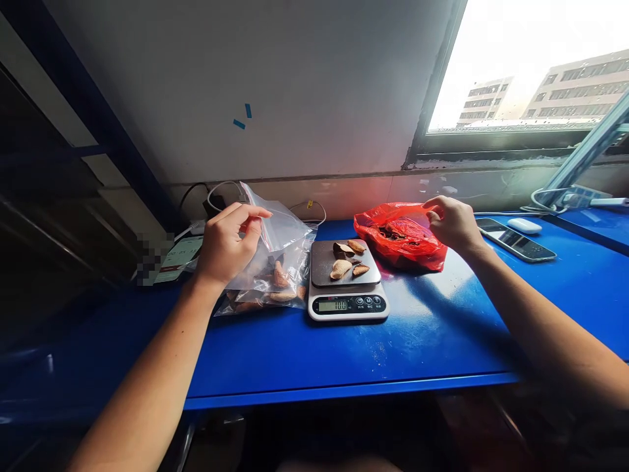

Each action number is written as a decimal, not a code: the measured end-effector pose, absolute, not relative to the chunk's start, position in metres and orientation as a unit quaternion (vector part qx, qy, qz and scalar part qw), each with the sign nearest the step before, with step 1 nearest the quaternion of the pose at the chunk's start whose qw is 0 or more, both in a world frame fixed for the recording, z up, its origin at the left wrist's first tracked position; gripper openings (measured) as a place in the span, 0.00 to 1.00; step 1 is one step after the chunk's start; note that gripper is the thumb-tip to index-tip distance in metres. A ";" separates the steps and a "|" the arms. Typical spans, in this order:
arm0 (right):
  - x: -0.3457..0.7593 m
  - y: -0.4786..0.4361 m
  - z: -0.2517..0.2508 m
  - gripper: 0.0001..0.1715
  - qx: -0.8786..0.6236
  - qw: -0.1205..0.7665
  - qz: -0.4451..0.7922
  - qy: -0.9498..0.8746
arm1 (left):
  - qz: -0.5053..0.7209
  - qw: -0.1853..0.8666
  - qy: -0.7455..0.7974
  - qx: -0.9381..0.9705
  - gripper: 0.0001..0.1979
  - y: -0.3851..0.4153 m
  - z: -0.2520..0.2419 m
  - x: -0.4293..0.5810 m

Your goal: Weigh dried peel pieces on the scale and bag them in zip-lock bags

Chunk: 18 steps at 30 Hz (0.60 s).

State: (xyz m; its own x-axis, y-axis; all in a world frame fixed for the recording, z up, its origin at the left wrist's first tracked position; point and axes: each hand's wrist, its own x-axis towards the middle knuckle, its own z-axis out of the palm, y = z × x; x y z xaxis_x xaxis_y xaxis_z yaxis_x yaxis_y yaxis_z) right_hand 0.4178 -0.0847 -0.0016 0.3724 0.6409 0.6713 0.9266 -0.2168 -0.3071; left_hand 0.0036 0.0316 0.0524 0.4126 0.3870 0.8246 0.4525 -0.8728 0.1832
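My left hand point(234, 241) is closed in a pinch on the upper edge of a clear zip bag point(289, 226). Inside that bag lie several brown and tan dried pieces. Just right of it stands a small white kitchen scale point(314, 313) with a metal plate. Several dried curved pieces point(341, 268), like husks or slices, rest on the plate, and the display appears to read 10.0. On the scale's far right side sits a red plastic bag point(432, 259) with dark dried bits showing in its opening. My right hand point(451, 221) pinches that bag's upper rim.
At the right of the blue table point(314, 367) lie a dark phone point(521, 241) and a white earbud case point(524, 226). Another phone with a lit screen point(179, 257) leans at the left. Cables point(314, 208) run along the wall below the window.
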 end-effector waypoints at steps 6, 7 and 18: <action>0.410 -0.083 -0.006 0.08 -0.705 0.312 -0.144 -0.621 | -0.466 0.033 -0.255 -0.846 0.12 0.028 0.050 0.008; 0.408 -0.083 -0.006 0.08 -0.699 0.308 -0.139 -0.631 | -0.463 0.031 -0.256 -0.848 0.12 0.028 0.049 0.009; 0.379 -0.093 0.014 0.10 -0.661 0.382 -0.173 -0.623 | -0.546 0.094 -0.309 -0.773 0.14 0.001 0.059 0.002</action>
State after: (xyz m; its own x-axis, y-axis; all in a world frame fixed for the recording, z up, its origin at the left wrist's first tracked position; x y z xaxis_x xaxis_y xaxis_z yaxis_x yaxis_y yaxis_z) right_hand 0.3791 -0.0927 0.0142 0.1644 0.6909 0.7041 0.9548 0.0677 -0.2894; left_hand 0.0016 0.0007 0.0585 0.2127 0.3764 0.9017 0.5805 -0.7910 0.1932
